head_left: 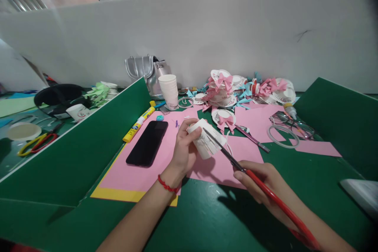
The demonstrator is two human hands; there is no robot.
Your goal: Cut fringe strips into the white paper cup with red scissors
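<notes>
In my left hand is a white paper cup, tilted, its side slit into strips along the lower edge. My thumb presses on its upper part. My right hand grips a pair of red-handled scissors. Their dark blades reach up and left across the cup; whether they are apart I cannot make out. Under both hands lie pink paper sheets on the green table. Just behind the cup sits a small white paper hat with a pink bow.
Left stand a black phone, a yellow glue stick and a stack of paper cups. Finished-looking bow hats pile up at the back. Right lie a tape ring, glasses and a purple pen. Green dividers flank the table.
</notes>
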